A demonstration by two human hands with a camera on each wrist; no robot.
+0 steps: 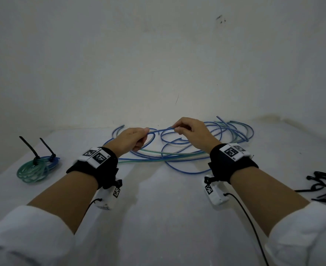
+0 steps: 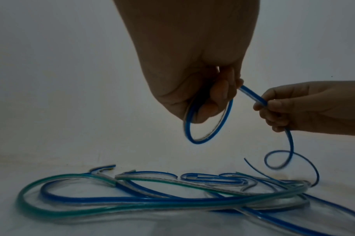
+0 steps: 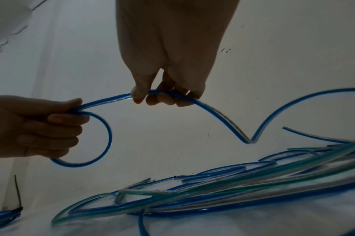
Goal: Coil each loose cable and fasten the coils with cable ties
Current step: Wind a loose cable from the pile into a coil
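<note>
Above the desk's [image 1: 158, 208] far tangle, the left hand [image 1: 132, 138] grips the blue cable's [image 1: 161, 129] first loop while the right hand [image 1: 193, 131] pinches the next stretch, likely feeding another turn.

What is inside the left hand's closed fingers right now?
The left hand grips a small loop of blue cable, which hangs below the fingers. The right hand pinches the same cable. The fingers cover where the loop crosses.

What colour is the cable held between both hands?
Blue cable, clearest in the right wrist view.
</note>
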